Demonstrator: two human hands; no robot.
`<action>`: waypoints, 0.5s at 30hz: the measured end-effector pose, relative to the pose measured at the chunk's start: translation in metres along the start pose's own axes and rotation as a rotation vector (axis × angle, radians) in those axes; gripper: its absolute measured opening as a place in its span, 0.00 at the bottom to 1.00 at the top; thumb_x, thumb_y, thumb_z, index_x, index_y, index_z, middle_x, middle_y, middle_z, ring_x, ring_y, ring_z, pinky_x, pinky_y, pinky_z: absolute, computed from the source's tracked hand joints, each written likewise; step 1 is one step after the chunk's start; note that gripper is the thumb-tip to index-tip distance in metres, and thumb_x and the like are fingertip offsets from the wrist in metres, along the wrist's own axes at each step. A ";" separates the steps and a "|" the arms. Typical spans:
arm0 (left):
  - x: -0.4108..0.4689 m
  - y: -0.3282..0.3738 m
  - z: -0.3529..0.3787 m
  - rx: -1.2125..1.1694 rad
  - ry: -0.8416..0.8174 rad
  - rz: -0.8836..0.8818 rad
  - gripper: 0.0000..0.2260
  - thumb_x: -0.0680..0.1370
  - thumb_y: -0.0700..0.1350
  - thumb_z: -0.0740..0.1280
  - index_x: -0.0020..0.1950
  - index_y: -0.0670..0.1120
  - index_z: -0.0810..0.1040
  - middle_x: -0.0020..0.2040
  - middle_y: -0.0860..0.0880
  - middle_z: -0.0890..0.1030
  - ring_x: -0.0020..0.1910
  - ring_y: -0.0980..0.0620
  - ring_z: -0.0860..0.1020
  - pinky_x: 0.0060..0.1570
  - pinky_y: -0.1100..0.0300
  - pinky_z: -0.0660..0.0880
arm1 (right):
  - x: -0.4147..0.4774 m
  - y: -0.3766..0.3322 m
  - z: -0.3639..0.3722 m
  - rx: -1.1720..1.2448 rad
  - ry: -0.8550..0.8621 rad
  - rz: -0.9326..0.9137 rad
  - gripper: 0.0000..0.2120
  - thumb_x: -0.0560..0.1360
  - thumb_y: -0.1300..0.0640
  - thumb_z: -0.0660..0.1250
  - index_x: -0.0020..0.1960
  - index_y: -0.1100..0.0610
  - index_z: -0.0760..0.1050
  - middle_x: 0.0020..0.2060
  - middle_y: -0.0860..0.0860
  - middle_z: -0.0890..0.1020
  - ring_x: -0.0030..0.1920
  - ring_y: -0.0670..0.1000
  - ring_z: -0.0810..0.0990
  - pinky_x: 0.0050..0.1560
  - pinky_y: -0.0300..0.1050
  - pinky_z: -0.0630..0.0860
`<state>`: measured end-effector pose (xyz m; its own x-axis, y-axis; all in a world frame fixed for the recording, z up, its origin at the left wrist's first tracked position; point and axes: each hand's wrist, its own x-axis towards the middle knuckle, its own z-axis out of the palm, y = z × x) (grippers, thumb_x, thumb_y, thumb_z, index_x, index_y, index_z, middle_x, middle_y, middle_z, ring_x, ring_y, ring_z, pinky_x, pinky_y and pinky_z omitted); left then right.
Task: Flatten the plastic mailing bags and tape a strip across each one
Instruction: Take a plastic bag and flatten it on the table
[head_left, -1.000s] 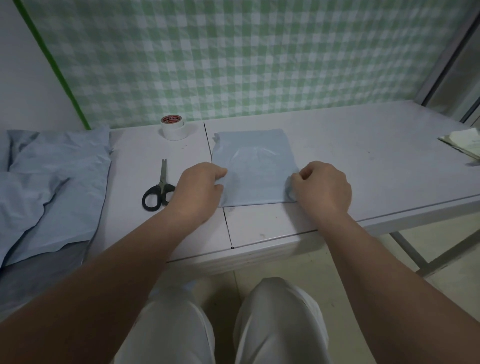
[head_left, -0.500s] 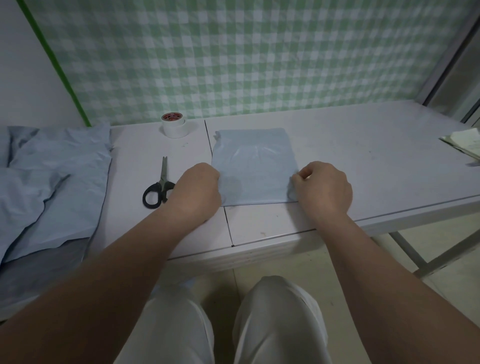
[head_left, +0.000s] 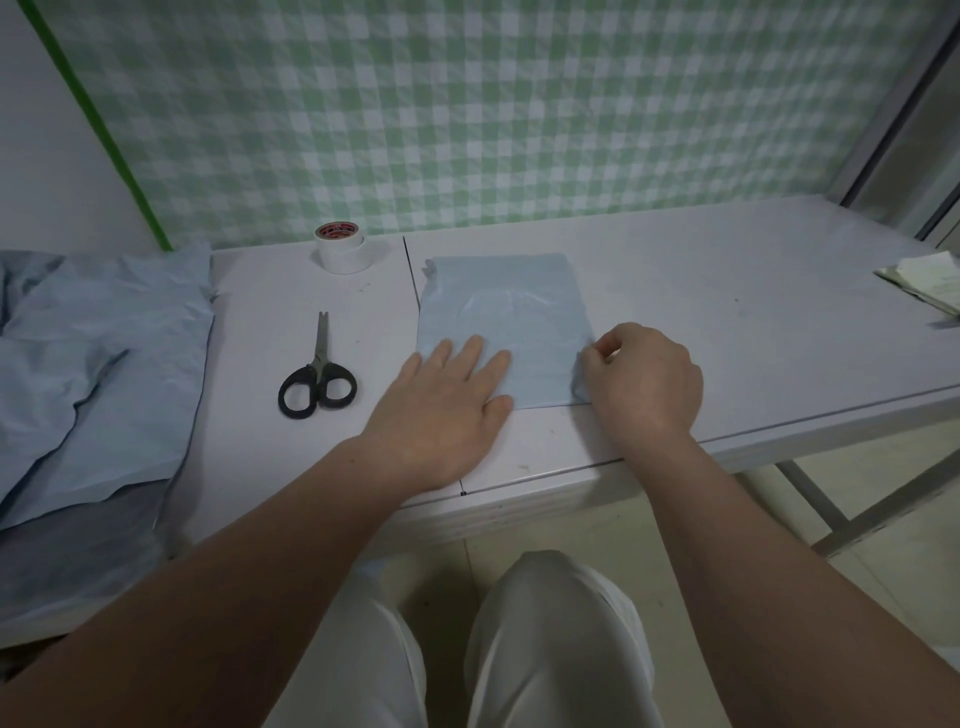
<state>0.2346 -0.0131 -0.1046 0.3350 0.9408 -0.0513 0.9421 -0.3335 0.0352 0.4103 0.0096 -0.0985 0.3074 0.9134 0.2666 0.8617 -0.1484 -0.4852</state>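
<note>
One pale blue mailing bag is lying flat on the tabletop, its near edge stopping short of the tabletop's front lip. The left hand is pressing the bag's near left corner with straight, spread fingers. The right hand is pinching the bag's right edge with curled fingers and hiding that corner. Right of the right hand, bare tabletop is running out to some papers, which the frame is cutting off. Just left of the left hand one pair of scissors is lying, and beyond them one tape roll is standing. Further left a heap of bags is overlapping, too rumpled to count.
</note>
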 end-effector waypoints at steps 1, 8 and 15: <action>0.000 0.001 0.000 -0.005 0.002 -0.005 0.24 0.82 0.55 0.43 0.78 0.52 0.45 0.79 0.49 0.46 0.77 0.45 0.47 0.74 0.48 0.49 | 0.000 0.000 0.000 -0.005 0.008 0.000 0.08 0.77 0.54 0.61 0.46 0.55 0.77 0.44 0.53 0.82 0.48 0.58 0.78 0.49 0.48 0.67; -0.003 0.003 -0.001 -0.028 0.011 -0.023 0.24 0.82 0.56 0.42 0.78 0.54 0.45 0.79 0.50 0.45 0.77 0.46 0.46 0.74 0.48 0.47 | -0.001 0.002 0.002 -0.022 0.039 0.000 0.09 0.77 0.53 0.60 0.46 0.55 0.78 0.43 0.53 0.82 0.47 0.58 0.78 0.49 0.47 0.65; -0.006 0.005 -0.002 -0.076 -0.019 -0.092 0.22 0.82 0.57 0.41 0.77 0.60 0.42 0.79 0.53 0.43 0.77 0.43 0.42 0.74 0.46 0.41 | -0.002 0.002 0.002 -0.035 0.045 0.012 0.09 0.77 0.53 0.61 0.47 0.55 0.78 0.43 0.53 0.82 0.48 0.58 0.78 0.50 0.47 0.64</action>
<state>0.2370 -0.0198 -0.1021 0.2477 0.9658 -0.0763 0.9652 -0.2393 0.1052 0.4107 0.0087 -0.1016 0.3350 0.8937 0.2985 0.8711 -0.1729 -0.4597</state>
